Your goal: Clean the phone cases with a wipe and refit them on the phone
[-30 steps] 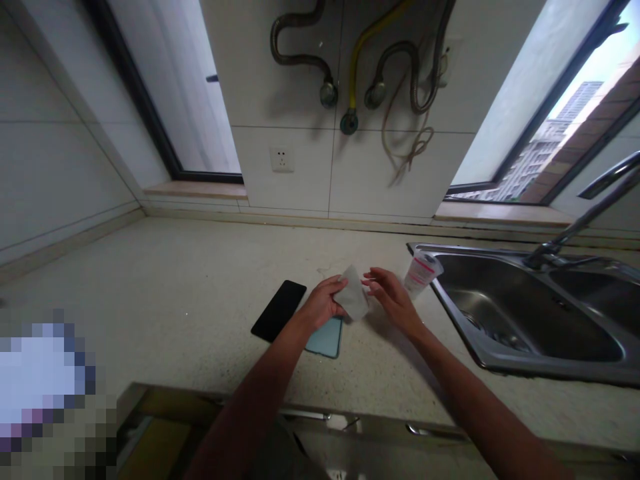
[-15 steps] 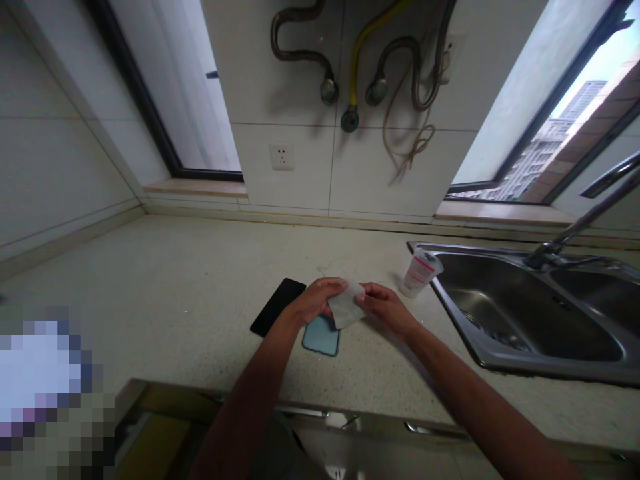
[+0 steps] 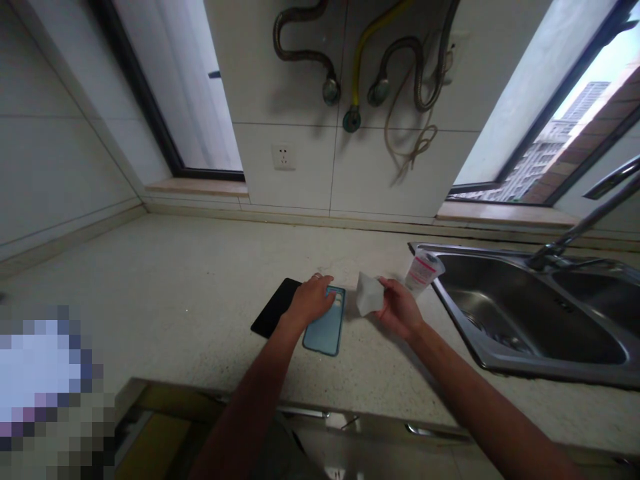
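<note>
From where I stood, the right hand [image 3: 403, 310] was pinching a pale sheet [image 3: 369, 295] by one edge, presumably to leave the rest free; it jutted out left of those fingers. The left hand [image 3: 311, 300] lay over the upper left of a blue phone case [image 3: 323, 335]; whether it gripped or merely rested, I couldn't tell. The case lay flat, probably for steadiness, its long axis running away from the person, the camera end farthest and leaning slightly right. A black slab [image 3: 275, 308] sat partly beneath the left hand's outer side, and a cup [image 3: 423, 270] stood just beyond the right.
</note>
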Motion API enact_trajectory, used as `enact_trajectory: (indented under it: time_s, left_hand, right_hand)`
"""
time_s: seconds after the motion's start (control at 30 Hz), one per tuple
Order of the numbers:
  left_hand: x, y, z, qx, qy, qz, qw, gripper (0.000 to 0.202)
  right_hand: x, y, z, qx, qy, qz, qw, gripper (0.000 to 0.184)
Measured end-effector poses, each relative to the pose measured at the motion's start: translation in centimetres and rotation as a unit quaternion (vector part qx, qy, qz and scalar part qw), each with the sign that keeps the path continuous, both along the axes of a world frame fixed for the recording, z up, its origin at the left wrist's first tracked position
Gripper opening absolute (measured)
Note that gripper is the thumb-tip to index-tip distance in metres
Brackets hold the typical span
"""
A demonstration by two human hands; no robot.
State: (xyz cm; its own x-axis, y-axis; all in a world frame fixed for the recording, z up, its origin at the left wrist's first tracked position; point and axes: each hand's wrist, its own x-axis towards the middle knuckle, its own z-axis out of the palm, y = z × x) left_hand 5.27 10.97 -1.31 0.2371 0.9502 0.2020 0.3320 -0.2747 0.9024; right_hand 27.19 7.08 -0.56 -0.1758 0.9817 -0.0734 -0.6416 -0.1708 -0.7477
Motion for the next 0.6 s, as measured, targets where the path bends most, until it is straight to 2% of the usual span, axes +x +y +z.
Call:
enact_trajectory:
  time_s: [0.07,0.23,0.4,0.5,0.6]
  left_hand:
    - [0.0,0.0,-0.3,-0.026,-0.049,-0.007,0.998,0.029]
    - [0.0,0.2,-0.4,-0.081,-0.143,0.040,0.986,0.027]
    - [0.1,0.4,-0.2,-0.089,-0.132,0.047,0.986,0.025]
    - [0.7,0.5,0.3,-0.077,-0.109,0.059,0.989,0.016]
    - [1.4,0.5,0.9,-0.126,-0.159,0.077,0.976,0.018]
  right_hand:
    - [0.2,0.2,-0.4,-0.011,0.008,0.002,1.000,0.008]
    - [-0.1,0.3,-1.0,-0.017,0.000,0.024,1.000,0.013]
    - [-0.5,0.1,-1.2,-0.028,0.011,0.050,0.998,0.015]
    - [-0.6,0.0,-1.1,-0.049,0.030,0.053,0.997,0.012]
    - [-0.6,0.0,-0.9,-0.059,0.043,0.037,0.997,0.007]
